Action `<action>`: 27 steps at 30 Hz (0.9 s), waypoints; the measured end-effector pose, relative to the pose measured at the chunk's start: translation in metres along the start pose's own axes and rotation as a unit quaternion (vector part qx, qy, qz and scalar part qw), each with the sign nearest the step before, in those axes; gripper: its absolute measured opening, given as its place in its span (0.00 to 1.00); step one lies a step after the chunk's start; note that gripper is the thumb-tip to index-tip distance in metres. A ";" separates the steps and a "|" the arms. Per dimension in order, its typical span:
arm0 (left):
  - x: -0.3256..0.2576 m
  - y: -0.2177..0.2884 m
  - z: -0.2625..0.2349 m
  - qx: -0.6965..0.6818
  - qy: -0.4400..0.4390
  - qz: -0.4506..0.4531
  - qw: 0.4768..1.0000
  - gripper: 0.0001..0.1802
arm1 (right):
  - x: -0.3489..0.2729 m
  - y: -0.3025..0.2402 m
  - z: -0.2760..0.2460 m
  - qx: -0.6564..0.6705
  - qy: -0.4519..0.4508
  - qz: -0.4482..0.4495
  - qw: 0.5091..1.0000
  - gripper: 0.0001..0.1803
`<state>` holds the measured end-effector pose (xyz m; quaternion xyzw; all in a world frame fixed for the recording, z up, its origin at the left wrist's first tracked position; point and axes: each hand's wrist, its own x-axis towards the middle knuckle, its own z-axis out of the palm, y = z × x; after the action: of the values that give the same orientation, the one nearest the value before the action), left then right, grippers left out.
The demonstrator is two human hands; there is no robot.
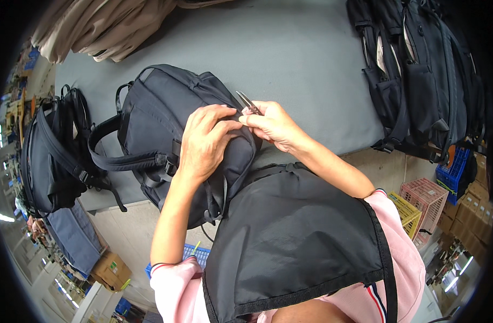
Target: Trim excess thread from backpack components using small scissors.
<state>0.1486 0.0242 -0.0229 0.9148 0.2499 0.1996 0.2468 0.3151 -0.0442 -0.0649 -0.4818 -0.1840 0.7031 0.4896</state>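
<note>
A dark navy backpack (149, 121) lies on the grey table (289, 59) with its straps toward the left. My left hand (203, 142) presses down on the backpack's right side, fingers pinching the fabric. My right hand (273, 126) holds small metal thread snips (247, 103), their points resting at the backpack's upper right edge, right beside my left fingertips. A black apron (295, 237) covers my chest below the hands.
Another dark backpack (55, 151) hangs over the table's left edge. A row of black backpacks (419, 75) is stacked at the right. Beige fabric (106, 27) lies at the far left corner. Pink, yellow and blue crates (427, 202) stand on the floor at right.
</note>
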 end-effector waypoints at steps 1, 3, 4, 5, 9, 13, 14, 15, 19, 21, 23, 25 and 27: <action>0.005 -0.004 0.002 -0.004 -0.009 0.036 0.999 0.15 | -0.003 0.000 -0.002 0.001 0.003 -0.001 1.000 0.05; 0.016 -0.010 0.006 -0.014 -0.004 0.076 0.997 0.08 | -0.016 0.000 -0.004 0.024 0.030 -0.004 0.999 0.08; 0.022 -0.011 0.007 -0.015 -0.004 0.078 0.997 0.08 | -0.024 -0.001 -0.003 0.024 0.032 -0.005 0.999 0.08; 0.027 -0.011 0.006 -0.001 -0.041 0.054 0.998 0.07 | -0.035 -0.001 0.000 -0.013 0.044 -0.018 0.999 0.10; 0.043 -0.004 0.012 -0.020 -0.104 -0.062 0.992 0.08 | -0.049 0.009 0.000 -0.099 0.075 -0.071 0.990 0.17; 0.044 -0.004 0.015 -0.071 -0.151 -0.186 0.968 0.12 | -0.047 0.011 -0.007 -0.042 0.039 -0.081 0.995 0.16; 0.044 -0.006 0.015 -0.088 -0.158 -0.206 0.962 0.12 | -0.048 0.007 -0.009 -0.042 0.040 -0.080 0.995 0.16; 0.043 -0.007 0.015 -0.089 -0.159 -0.206 0.962 0.12 | -0.051 0.002 -0.012 -0.090 0.032 -0.064 0.993 0.16; 0.041 -0.007 0.013 -0.197 -0.157 -0.262 0.932 0.15 | -0.062 -0.013 -0.005 -0.277 0.093 -0.166 0.942 0.17; 0.038 -0.008 0.013 -0.189 -0.143 -0.248 0.939 0.15 | -0.067 -0.023 -0.005 -0.467 0.148 -0.266 0.830 0.17; 0.035 -0.010 0.015 -0.197 -0.129 -0.236 0.943 0.14 | -0.070 -0.027 -0.008 -0.514 0.123 -0.276 0.803 0.16; 0.035 -0.007 0.011 -0.187 -0.123 -0.225 0.948 0.13 | -0.068 -0.027 -0.008 -0.577 0.101 -0.322 0.744 0.15; 0.035 -0.006 0.011 -0.176 -0.117 -0.214 0.954 0.13 | -0.068 -0.027 -0.009 -0.585 0.099 -0.332 0.733 0.15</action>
<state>0.1797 0.0447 -0.0263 0.7991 0.3700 0.0748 0.4680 0.3403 -0.0932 -0.0158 -0.6483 -0.6574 0.1973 0.3294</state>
